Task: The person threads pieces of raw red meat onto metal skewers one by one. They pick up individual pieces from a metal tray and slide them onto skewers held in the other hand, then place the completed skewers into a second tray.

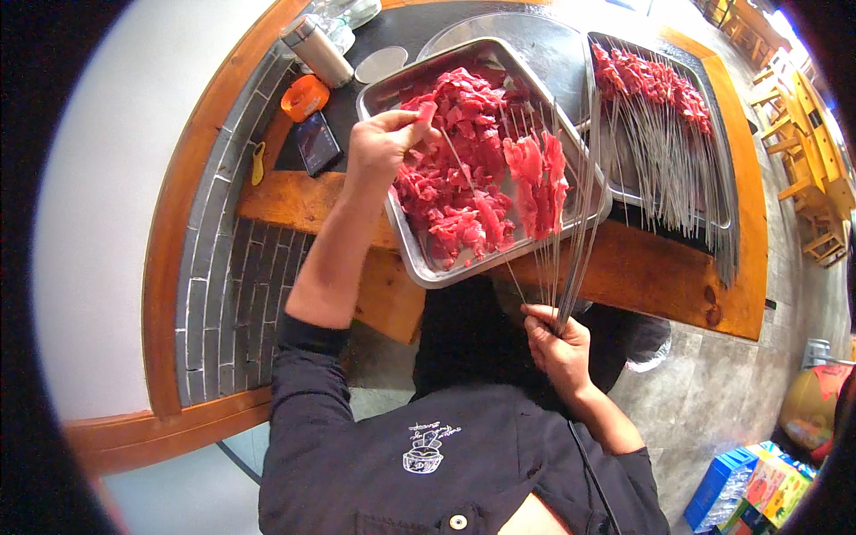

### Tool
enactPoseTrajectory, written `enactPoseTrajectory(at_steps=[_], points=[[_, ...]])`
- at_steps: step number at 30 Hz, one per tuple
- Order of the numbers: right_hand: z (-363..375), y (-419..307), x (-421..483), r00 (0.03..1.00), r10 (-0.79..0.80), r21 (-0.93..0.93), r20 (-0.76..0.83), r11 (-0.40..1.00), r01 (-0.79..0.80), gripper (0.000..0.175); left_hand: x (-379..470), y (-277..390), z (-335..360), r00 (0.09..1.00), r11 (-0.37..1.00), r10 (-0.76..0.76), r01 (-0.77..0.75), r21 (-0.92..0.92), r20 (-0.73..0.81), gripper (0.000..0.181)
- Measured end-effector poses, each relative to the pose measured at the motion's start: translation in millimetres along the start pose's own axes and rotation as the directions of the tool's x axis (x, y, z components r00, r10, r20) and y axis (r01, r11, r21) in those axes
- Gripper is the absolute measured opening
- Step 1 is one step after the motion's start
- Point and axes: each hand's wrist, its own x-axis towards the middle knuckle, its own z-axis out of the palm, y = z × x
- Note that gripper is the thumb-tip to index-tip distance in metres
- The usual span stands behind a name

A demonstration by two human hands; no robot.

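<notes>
My left hand (391, 140) pinches a small slice of raw red meat (426, 111) above the left side of a metal tray (416, 262). Just below those fingers is the upper end of a thin metal skewer (457, 155). Its lower end runs down to my right hand (558, 344), which grips a bundle of thin metal skewers (576, 274) in front of the tray's near edge. Several of these carry threaded meat slices (537, 184) over the tray's right side; others look bare. A heap of loose sliced meat (461, 100) fills much of the tray.
A second metal tray (724, 194) at the right holds many meat-loaded skewers (659, 87), handles towards me. Behind stands a round metal tray (508, 30). At left are a thermos (317, 50), an orange bowl-like item (305, 98), a phone (317, 144) and a yellow-handled tool (258, 164).
</notes>
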Motion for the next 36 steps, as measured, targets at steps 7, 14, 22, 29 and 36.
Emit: enactPoseTrajectory(at_steps=[7,14,22,29,36], points=[[1.9,1.3,-0.9,1.000,0.017,-0.045,0.021,0.999,-0.016,0.021,-41.5,17.0,20.2,0.995,0.688,-0.098,0.053,-0.724,-0.021,0.015],[4.6,3.4,-3.2,1.000,-0.004,-0.028,0.016,1.000,0.005,0.020,-50.9,21.0,26.5,0.996,0.729,-0.062,0.002,-0.684,-0.063,0.016],[6.4,1.8,-4.8,1.000,0.014,-0.037,-0.002,0.999,-0.014,0.021,-61.6,15.6,39.2,0.988,0.778,-0.001,-0.096,-0.621,-0.155,0.015],[4.2,4.8,-4.4,1.000,-0.004,0.002,0.023,1.000,0.004,0.021,-56.6,9.9,30.4,0.985,0.645,-0.167,0.145,-0.750,0.047,0.014],[5.2,2.7,-4.7,1.000,0.005,0.005,0.017,1.000,-0.006,0.022,-58.7,11.0,38.2,0.995,0.668,-0.098,0.073,-0.740,0.010,0.010]])
